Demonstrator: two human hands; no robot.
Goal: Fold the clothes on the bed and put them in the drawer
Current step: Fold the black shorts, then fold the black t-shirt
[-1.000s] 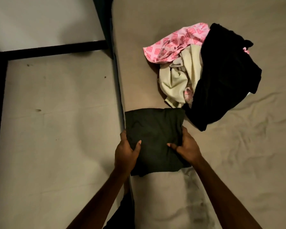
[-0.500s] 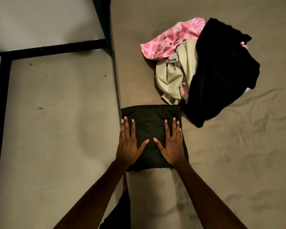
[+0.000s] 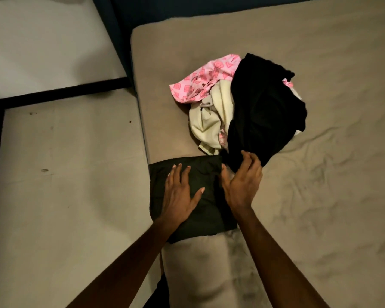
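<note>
- On the far left we see the pale floor and a dark frame bar lying across it. No drawer shows anywhere, so we cannot tell where the clothes will go.
- Next comes the bed, which holds all the clothes we can see.
- Our left hand lies flat on the folded dark green cloth, fingers straight and spread. It holds nothing and just presses down.
- That folded cloth sits right at the near left edge of the bed. We think it could slip off onto the floor or come undone if we lift that hand too fast.
- Our right hand reaches past the folded cloth to the black cloth. Its fingers are bent at the low corner of the black cloth, but we cannot tell if they have pinched it yet.
- The black cloth lies partly on top of the cream cloth and the pink patterned cloth in one messy pile.
- We think that pulling the black one could drag the others along, or bump the tidy fold, because the pile touches it.
</note>
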